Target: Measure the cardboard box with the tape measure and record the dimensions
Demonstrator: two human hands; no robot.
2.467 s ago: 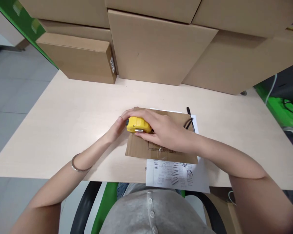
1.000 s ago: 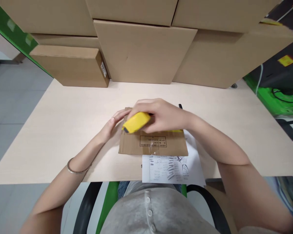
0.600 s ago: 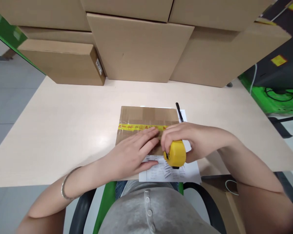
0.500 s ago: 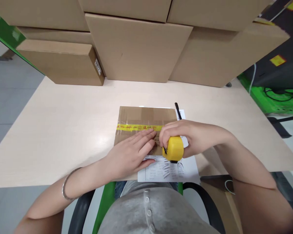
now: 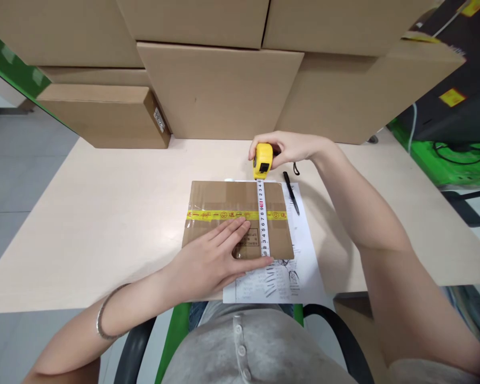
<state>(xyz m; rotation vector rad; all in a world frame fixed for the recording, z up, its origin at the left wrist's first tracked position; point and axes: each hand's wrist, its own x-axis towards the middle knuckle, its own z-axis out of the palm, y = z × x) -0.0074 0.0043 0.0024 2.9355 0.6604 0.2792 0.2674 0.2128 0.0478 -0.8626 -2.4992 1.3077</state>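
Observation:
A flat brown cardboard parcel (image 5: pixel 224 198) with a yellow tape band lies mid-table. My right hand (image 5: pixel 294 148) grips the yellow tape measure (image 5: pixel 263 160) just past the parcel's far edge. Its white blade (image 5: pixel 262 218) runs straight back across the parcel to the near edge. My left hand (image 5: pixel 216 256) lies flat on the parcel's near part, fingers stretched out, the thumb pinning the blade's end at the near edge.
A printed white sheet (image 5: pixel 300 266) lies under the parcel, and a black pen (image 5: pixel 291 192) rests on it to the right. Large cardboard boxes (image 5: pixel 220 90) are stacked along the table's back. The light wooden table (image 5: pixel 104 202) ends just before my body.
My right hand has carried the tape measure from the parcel's near edge to beyond its far edge, drawing the blade out across it. My left hand stayed on the near edge.

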